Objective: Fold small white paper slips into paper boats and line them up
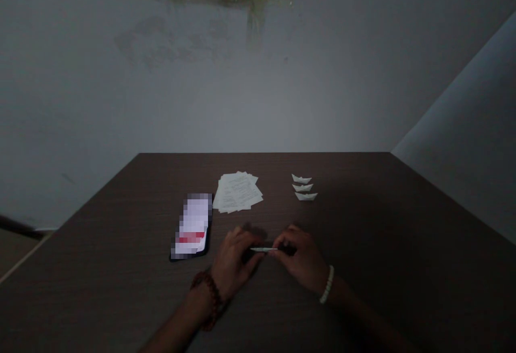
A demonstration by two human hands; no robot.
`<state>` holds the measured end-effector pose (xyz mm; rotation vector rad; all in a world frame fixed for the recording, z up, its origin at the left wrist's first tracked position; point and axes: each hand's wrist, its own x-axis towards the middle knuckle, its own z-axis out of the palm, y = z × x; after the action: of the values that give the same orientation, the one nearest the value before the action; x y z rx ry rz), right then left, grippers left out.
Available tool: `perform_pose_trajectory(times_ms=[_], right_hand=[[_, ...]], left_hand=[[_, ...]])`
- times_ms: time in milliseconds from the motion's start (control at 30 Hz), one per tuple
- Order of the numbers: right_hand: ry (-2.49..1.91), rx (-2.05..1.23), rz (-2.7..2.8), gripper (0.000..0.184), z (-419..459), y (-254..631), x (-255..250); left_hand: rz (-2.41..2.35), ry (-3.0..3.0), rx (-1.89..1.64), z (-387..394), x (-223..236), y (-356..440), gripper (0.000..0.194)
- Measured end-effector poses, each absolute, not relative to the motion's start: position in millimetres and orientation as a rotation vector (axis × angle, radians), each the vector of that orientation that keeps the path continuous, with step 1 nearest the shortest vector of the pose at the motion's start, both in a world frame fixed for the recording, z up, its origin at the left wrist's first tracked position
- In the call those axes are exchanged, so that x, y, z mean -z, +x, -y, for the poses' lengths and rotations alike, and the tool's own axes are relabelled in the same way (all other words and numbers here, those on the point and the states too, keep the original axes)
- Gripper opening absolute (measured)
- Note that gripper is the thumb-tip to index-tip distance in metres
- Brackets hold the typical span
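Observation:
Between my two hands is a small folded piece of white paper point(264, 249), seen nearly edge-on as a thin strip. My left hand point(235, 259) pinches its left end between thumb and fingers. At the other end, my right hand point(300, 256) grips it the same way, fingers curled. Both hands are low over the near middle of the table. Beyond my right hand, three small white paper boats point(306, 197) stand one behind another. A loose stack of printed paper sheets point(237, 192) lies beyond my left hand.
A phone point(191, 227) with a lit, blurred screen lies left of my left hand. All this is on a dark brown wooden table point(121, 267). A grey wall point(262, 100) rises at its far edge, with another pale surface point(463, 111) on the right.

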<state>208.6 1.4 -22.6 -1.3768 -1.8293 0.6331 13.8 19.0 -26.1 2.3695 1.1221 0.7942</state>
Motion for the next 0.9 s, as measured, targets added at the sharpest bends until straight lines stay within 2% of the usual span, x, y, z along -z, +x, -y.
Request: perform_pose_trajectory(times_ms=[33, 367, 700, 900], right_hand=[[-1.362, -0.641, 1.816, 0.013, -0.8, 208.3, 22.5], [-1.311, -0.761, 1.732, 0.006, -0.4, 215.0, 22.9], [-1.178, -0.648, 1.881, 0.012, 0.6, 212.4, 15.8], [-1.133, -0.685, 1.9, 0.01, 3.2, 209.5, 14.0]], left_hand=[[-1.1, 2.338, -0.801, -19.6, 24.6, 13.4, 0.009], [-0.972, 2.101, -0.866, -18.7, 6.4, 15.3, 0.024], [-0.914, 2.161, -0.809, -17.3, 8.7, 15.7, 0.02], [-0.928, 2.243, -0.801, -16.2, 11.3, 14.3, 0.026]])
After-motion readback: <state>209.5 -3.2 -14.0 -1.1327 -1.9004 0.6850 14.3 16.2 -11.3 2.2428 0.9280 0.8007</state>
